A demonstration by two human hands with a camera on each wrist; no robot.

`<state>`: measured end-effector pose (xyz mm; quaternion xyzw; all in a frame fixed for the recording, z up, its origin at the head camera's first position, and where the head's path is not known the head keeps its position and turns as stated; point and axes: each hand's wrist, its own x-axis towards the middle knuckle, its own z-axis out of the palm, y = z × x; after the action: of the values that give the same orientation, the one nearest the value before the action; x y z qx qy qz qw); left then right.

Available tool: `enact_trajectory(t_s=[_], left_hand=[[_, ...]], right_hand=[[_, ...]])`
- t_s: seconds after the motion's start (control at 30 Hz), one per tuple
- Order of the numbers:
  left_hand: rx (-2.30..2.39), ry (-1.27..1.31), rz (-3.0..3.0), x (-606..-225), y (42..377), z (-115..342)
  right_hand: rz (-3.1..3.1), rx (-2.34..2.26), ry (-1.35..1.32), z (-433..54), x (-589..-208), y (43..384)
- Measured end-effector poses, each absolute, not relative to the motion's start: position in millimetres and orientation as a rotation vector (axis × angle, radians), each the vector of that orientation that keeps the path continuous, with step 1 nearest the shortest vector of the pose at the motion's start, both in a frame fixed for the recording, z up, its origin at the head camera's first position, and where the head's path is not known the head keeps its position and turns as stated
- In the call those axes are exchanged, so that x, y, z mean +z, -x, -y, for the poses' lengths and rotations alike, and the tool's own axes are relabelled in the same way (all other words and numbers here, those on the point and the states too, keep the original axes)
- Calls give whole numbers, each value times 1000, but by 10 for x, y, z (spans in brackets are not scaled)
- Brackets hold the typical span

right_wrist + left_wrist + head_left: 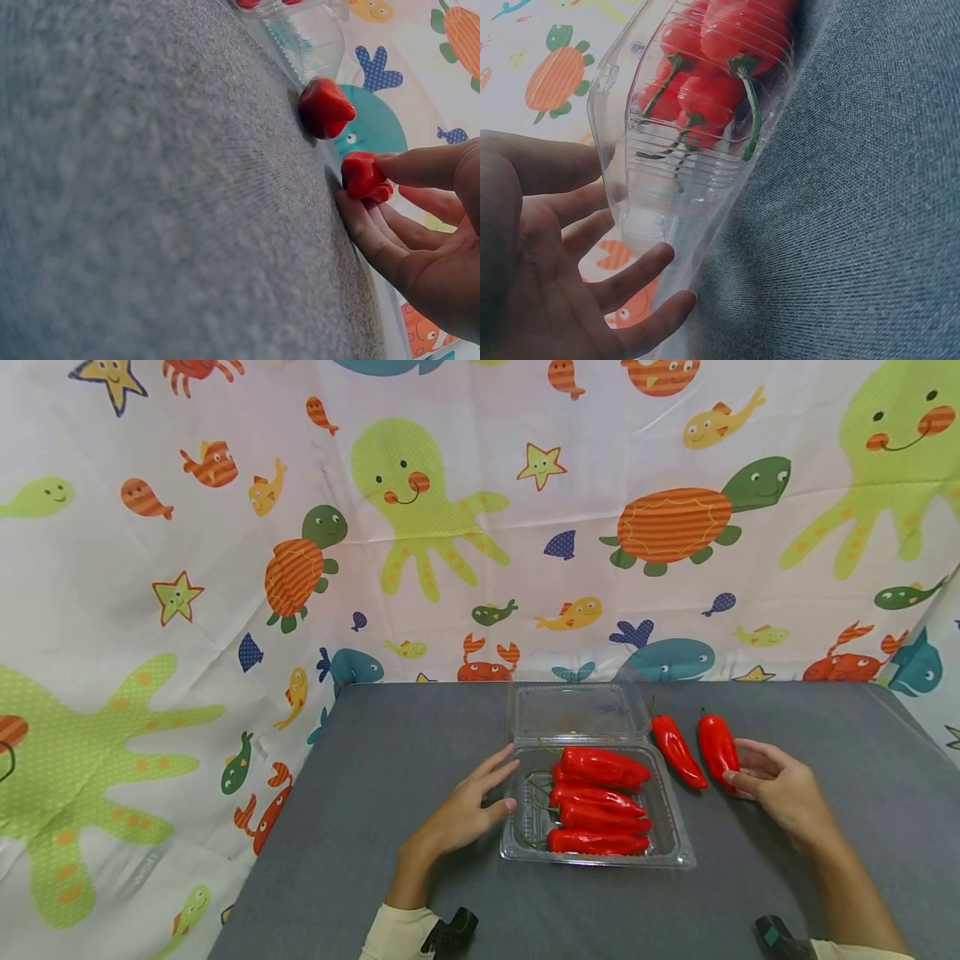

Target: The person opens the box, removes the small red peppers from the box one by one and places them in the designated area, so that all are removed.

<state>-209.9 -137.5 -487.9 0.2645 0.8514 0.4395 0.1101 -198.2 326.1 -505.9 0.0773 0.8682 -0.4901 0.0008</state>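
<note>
A clear plastic clamshell box lies with its lid folded back, and several red peppers are stacked inside, stems toward the left. My left hand is at the box's left side, fingers spread and fairly straight along its rim; the left wrist view shows the palm and fingers beside the clear wall. To the right of the box, my right hand holds a red pepper near its lower end, thumb on one side and fingers on the other. In the right wrist view that pepper sits between thumb and fingertips.
Another red pepper lies on the grey tabletop between the box and the held one. The open lid reaches toward the table's back edge. Behind hangs a white curtain printed with sea animals.
</note>
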Motion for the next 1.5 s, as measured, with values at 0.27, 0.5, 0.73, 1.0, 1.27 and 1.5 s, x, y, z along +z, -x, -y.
enact_trajectory(t_s=[0.27, 0.5, 0.73, 1.0, 1.27, 1.5], left_hand=[[1295, -774, -2495, -4880, 2102, 1377], [1302, -779, -2497, -4892, 2109, 1379], [1307, -801, -2493, -4888, 2116, 1379], [1314, -820, -2491, -4901, 2113, 1388], [1318, -822, -2490, -4920, 2119, 1387], [1314, -824, -2491, -4911, 2116, 1385]], right_hand=[[-2758, -1457, -278, -3274, -5072, 1989], [-2786, -1386, -292, -3269, -5077, 1989], [-2814, -1350, -276, -3263, -5055, 1972], [-2819, -1353, -274, -3271, -5056, 1970], [-2840, -1380, -272, -3301, -5049, 1955], [-2897, -1381, -270, -3292, -4980, 1949]])
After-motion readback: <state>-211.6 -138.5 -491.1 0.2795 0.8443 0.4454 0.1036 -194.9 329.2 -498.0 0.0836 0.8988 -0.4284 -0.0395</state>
